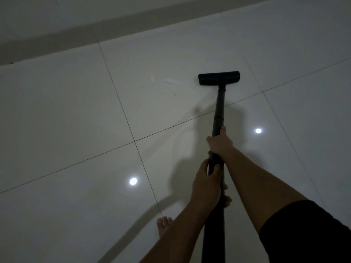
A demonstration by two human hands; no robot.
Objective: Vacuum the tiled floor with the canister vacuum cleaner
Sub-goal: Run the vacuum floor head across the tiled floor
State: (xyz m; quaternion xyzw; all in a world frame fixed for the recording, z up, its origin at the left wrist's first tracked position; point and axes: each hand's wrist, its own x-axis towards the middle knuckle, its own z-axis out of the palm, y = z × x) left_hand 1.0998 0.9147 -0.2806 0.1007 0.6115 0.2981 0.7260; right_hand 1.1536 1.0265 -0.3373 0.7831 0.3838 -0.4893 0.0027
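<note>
A black vacuum wand (219, 109) runs from the bottom of the view up to a flat black floor head (219, 78) resting on the pale tiled floor (76, 103). My right hand (220, 143) grips the wand higher up, thumb along the tube. My left hand (206, 184) grips it lower, just behind the right. A few pale scraps of debris (170, 82) lie on the tile left of the floor head. The canister is out of view.
A darker skirting band (57, 37) and wall run along the top left. My bare left foot (164, 225) stands near a grout line, and toes of the other foot (228, 201) peek out beside the wand. Two ceiling-light reflections (133, 181) shine on the tiles.
</note>
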